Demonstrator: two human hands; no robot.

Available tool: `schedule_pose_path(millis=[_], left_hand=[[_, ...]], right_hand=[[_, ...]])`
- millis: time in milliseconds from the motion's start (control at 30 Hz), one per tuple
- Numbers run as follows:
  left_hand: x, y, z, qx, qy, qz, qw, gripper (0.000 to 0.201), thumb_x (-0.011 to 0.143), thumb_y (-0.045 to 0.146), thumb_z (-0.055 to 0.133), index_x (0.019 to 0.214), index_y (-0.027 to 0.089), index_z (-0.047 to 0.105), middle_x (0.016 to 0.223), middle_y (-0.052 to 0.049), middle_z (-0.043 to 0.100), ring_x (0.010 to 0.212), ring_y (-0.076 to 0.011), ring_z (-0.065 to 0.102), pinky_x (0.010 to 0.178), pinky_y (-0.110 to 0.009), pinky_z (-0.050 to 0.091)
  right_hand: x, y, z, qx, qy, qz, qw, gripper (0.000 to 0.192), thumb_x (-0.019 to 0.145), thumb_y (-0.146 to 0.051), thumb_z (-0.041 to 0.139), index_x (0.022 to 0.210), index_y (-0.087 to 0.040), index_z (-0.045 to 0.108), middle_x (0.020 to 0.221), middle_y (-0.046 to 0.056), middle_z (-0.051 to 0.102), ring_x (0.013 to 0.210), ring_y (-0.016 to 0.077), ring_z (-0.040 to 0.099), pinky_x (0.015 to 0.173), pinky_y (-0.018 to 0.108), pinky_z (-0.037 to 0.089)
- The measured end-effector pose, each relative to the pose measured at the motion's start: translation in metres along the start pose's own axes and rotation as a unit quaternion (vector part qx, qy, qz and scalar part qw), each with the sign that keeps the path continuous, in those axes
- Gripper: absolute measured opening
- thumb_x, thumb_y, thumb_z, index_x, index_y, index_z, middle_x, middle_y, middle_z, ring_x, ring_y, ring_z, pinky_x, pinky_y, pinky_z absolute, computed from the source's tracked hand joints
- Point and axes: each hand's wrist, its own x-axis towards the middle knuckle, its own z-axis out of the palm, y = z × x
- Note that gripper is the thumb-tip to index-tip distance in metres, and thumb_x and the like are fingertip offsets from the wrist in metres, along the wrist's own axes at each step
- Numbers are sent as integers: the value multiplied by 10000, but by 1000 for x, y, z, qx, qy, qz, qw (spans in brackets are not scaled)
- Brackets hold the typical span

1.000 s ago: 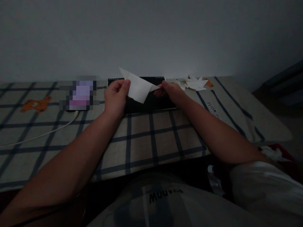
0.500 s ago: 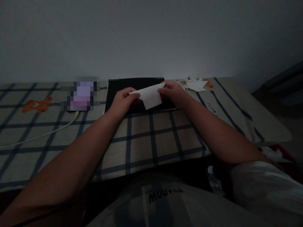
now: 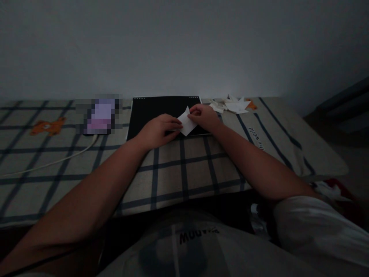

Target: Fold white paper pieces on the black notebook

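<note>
Paper (image 3: pixel 186 124), a small white folded piece, lies on the near right part of a black pad (image 3: pixel 155 113) that sits toward the far edge of the bed (image 3: pixel 184 169), whose checked cover runs under both forearms. The left hand (image 3: pixel 158 130) rests palm down over the piece's left side, fingers flat and close together, pressing it onto the pad. The right hand (image 3: pixel 204 116) pinches the upper right corner between thumb and fingertips, that corner lifted a little off the pad. Judging by how it sits, the sheet is very light, thin and limp away from its creases; it should slide easily on the smooth pad unless pinned, and it will crumple or tear if gripped hard. Corners and folded edges look like the best places to hold, with a flat palm on the rest. Other white paper scraps (image 3: pixel 230 104) lie near the far right edge, and a white cable (image 3: pixel 49 164) trails toward the left edge.
</note>
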Motion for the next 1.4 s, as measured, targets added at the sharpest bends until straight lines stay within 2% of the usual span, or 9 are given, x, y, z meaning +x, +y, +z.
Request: schedule_pose_path(millis=[200, 433, 633, 700, 833, 867, 1167, 1300, 1400], left_hand=[[0, 4, -1, 60, -47, -27, 997, 436, 1116, 412, 533, 1193, 189, 900, 1265, -140, 879, 1216, -299, 822, 1075, -462, 657], [3, 21, -2, 153, -88, -44, 983, 511, 1128, 453, 503, 1368, 168, 853, 1418, -163, 826, 1313, -351, 769, 1069, -508, 647], [2, 33, 8, 192, -78, -64, 976, 514, 1133, 421, 482, 1356, 147, 856, 1348, -187, 839, 1198, -375, 779, 956, -529, 648], [2, 37, 11, 203, -75, -71, 974, 504, 1125, 398, 484, 1340, 138, 858, 1345, -184, 840, 1160, -378, 781, 924, -534, 648], [2, 41, 13, 214, -82, -74, 971, 497, 1121, 358, 469, 1340, 122, 849, 1364, -174, 838, 1158, -390, 778, 909, -553, 652], [2, 42, 13, 217, -85, -74, 970, 496, 1123, 355, 469, 1345, 122, 845, 1364, -173, 838, 1166, -390, 778, 912, -553, 652], [-1, 45, 9, 228, -110, -65, 965, 502, 1154, 430, 479, 1420, 161, 809, 1418, -149, 827, 1166, -347, 789, 949, -485, 643], [-4, 40, 4, 208, -111, -54, 970, 477, 1139, 463, 533, 1467, 234, 792, 1467, -112, 815, 1236, -329, 777, 967, -449, 634], [-8, 36, -3, 184, -127, -45, 974, 489, 1160, 472, 488, 1472, 249, 792, 1494, -97, 807, 1302, -310, 767, 1018, -433, 628]], right_hand=[[-2, -5, 2, -14, -3, -15, 1000, 144, 853, -157, 781, 990, -199, 767, 920, 45, 786, 827, 221, 682, 815, 376, 557], [-1, 5, 0, -49, -33, -84, 995, 358, 817, -141, 814, 1165, -201, 752, 1156, 81, 766, 905, 225, 664, 879, 418, 569], [-1, 10, 4, -47, -38, -99, 993, 513, 811, -122, 817, 1303, -231, 722, 1197, 76, 748, 937, 240, 646, 879, 415, 567], [-1, 10, 5, -49, -39, -101, 993, 464, 825, -119, 808, 1271, -227, 737, 1176, 69, 741, 929, 235, 632, 873, 400, 550], [-4, 9, 6, -87, -56, -114, 988, 81, 933, -187, 751, 1004, -218, 772, 1038, 54, 716, 908, 231, 608, 889, 394, 511], [-5, 8, 6, -97, -61, -115, 987, 41, 955, -200, 737, 963, -217, 773, 1012, 53, 709, 905, 230, 606, 891, 392, 505], [-14, 7, 2, -113, -79, -158, 978, 183, 1061, -330, 704, 1012, -199, 822, 1064, 76, 715, 963, 231, 648, 927, 381, 520], [-21, 5, -1, -131, -96, -186, 969, 259, 1037, -425, 759, 1160, -208, 830, 1195, 107, 709, 1078, 274, 672, 997, 422, 543], [-25, 4, -7, -138, -113, -204, 963, 341, 983, -456, 834, 1226, -216, 835, 1252, 121, 710, 1127, 297, 680, 1049, 461, 554]])
